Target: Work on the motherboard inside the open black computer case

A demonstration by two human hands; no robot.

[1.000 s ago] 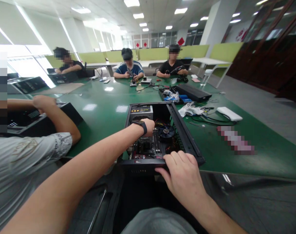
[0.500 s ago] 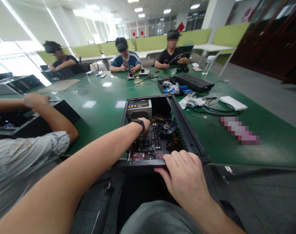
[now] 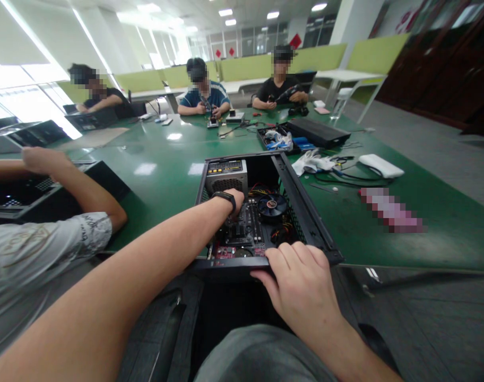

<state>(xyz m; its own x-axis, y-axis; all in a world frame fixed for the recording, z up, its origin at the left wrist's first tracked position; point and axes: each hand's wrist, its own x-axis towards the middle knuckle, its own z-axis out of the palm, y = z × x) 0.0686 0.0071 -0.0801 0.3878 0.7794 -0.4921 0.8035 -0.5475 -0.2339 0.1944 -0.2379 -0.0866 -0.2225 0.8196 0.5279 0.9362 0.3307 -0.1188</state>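
A black computer case (image 3: 313, 212) lies open-side up at the table's near edge. My left hand (image 3: 237, 200) reaches inside it, beside the grey power supply (image 3: 227, 178) and above the motherboard (image 3: 242, 228); its fingers point down and are hidden, so what they touch cannot be seen. A wristband is on that wrist. My right hand (image 3: 300, 270) grips the near rim of the case, thumb below and fingers over the top. Right of the left hand is a round black fan (image 3: 272, 206).
Right of the case lie white gloves (image 3: 311, 162), cables, a white pouch (image 3: 381, 166) and a pixelated pink item (image 3: 391, 210). Behind is a tool tray (image 3: 279, 139). A neighbour's arm (image 3: 83, 185) rests over another case (image 3: 106, 183) at left. Three people sit across the table.
The neighbour's hand at the left has shifted further left. My two hands stay at the same places on and in the case; the view has tilted slightly.
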